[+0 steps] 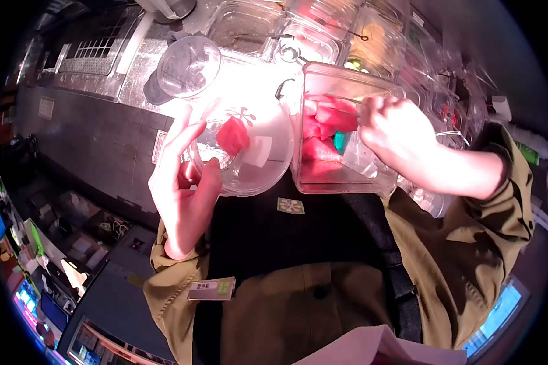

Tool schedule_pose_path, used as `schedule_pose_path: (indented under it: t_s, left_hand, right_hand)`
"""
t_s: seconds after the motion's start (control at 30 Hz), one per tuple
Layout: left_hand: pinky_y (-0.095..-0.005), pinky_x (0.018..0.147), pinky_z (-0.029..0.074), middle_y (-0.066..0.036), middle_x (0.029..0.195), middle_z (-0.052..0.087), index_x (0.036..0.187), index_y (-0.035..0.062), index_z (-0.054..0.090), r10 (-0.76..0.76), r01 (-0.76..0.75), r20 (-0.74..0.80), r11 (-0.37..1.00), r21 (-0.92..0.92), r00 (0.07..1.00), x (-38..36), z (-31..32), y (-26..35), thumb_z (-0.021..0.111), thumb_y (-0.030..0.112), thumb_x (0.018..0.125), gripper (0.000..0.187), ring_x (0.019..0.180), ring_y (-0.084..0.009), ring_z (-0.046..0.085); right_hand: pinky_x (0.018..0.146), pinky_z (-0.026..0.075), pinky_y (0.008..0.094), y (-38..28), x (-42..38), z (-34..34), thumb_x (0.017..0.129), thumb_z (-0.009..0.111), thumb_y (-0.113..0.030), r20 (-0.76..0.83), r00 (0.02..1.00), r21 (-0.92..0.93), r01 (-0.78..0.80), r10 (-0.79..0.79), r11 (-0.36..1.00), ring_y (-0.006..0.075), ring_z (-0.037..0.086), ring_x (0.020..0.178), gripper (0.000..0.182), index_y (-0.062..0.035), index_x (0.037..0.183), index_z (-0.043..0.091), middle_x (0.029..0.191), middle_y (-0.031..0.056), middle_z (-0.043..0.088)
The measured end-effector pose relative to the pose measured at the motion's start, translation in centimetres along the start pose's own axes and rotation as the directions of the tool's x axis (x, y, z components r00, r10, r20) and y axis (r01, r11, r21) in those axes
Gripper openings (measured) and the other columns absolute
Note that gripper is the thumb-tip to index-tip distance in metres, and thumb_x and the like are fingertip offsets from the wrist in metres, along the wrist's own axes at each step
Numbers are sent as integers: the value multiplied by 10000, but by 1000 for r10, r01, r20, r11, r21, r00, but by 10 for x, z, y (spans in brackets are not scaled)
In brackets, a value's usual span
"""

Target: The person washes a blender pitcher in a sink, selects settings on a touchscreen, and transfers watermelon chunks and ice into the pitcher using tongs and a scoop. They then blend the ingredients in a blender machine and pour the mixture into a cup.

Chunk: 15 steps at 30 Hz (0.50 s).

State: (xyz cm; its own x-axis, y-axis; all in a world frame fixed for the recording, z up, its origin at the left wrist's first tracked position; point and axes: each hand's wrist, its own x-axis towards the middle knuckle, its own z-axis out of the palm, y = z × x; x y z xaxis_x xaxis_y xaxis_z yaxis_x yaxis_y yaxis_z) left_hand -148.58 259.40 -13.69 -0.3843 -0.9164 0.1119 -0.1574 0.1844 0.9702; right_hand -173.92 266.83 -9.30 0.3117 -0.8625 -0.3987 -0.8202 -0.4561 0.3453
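A clear round tub (pixel 271 164) with a printed mark stands before me, a red chunk (pixel 232 135) showing in it. My left hand (pixel 186 176) is at the tub's left rim, thumb and fingers apart around the edge. To the right is a clear rectangular container (pixel 329 187) with several red pieces (pixel 327 117) and a small green-blue thing (pixel 339 141) among them. My right hand (pixel 399 131) is closed above that container's right side, round the end of a thin utensil reaching toward the red pieces. The utensil's far end is hard to make out.
An empty clear cup (pixel 189 66) lies behind the tub at the left. Several lidless clear containers of food (pixel 374 45) line the back and right. A metal grate (pixel 94 47) is at the back left. Strong glare covers the counter's middle.
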Motion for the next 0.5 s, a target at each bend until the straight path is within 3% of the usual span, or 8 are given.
schedule_pose_path:
  t_s: [0.1,0.13,0.17,0.2,0.27,0.37,0.43,0.5]
  left_hand:
    - [-130,430,328,-166,1200,459,1080,1,521,-9,9,9,1000,-1,1000,1,0,2,524,-100,673,419,555,21,423]
    - [-132,426,330,-166,1195,464,1081,-1,520,-22,22,5,1000,-3,1000,1,-1,2,533,-89,676,416,551,21,427]
    - [-132,426,332,-165,1187,470,1082,-3,519,-30,30,21,1000,2,999,2,-2,4,537,-82,677,413,545,19,432]
    - [-132,425,334,-163,1179,477,1082,-5,517,-40,40,37,999,7,998,2,-3,6,542,-74,679,410,539,16,437]
    - [-133,420,334,-150,1154,499,1088,-9,511,-43,42,47,999,18,998,3,-3,7,546,-67,683,411,506,8,440]
    - [-127,467,353,-151,1224,440,1125,-42,451,-5,4,42,1000,22,999,4,0,8,490,-97,706,424,531,-2,442]
    - [-158,560,422,-151,1228,432,1132,-15,458,83,-82,-2,991,-101,997,5,4,4,481,-116,708,437,828,-105,549]
    - [-168,591,432,-148,1235,425,1127,-4,468,81,-81,5,995,-52,997,3,2,6,476,-116,717,425,954,-156,525]
  right_hand:
    - [469,457,294,14,4,6,602,539,-84,-176,983,133,67,-43,989,202,560,537,70,-40,549,544,596,102,534]
    - [423,443,279,20,-5,-6,643,527,-46,-31,999,27,41,-40,999,175,569,531,157,25,779,563,661,102,546]
    - [414,440,282,33,-18,-18,657,553,-82,-112,993,142,65,-49,988,194,560,501,144,-15,784,575,659,78,548]
    - [414,430,301,38,-30,-37,671,597,-102,-236,969,158,-34,72,987,217,541,478,112,-37,758,573,621,79,524]
    - [422,385,321,43,-52,-80,695,638,-95,-152,938,377,-238,313,895,220,516,474,147,-21,805,574,606,94,519]
    - [452,379,288,33,-44,-91,678,658,-184,-245,958,360,-55,152,931,212,519,511,321,-6,920,545,651,78,514]
    - [455,389,291,23,-26,-80,664,666,-215,-239,966,344,-8,96,939,211,515,506,362,0,927,537,634,74,493]
    - [442,403,300,25,-25,-73,652,672,-215,-271,954,340,-32,131,940,215,513,483,358,3,905,545,613,74,490]
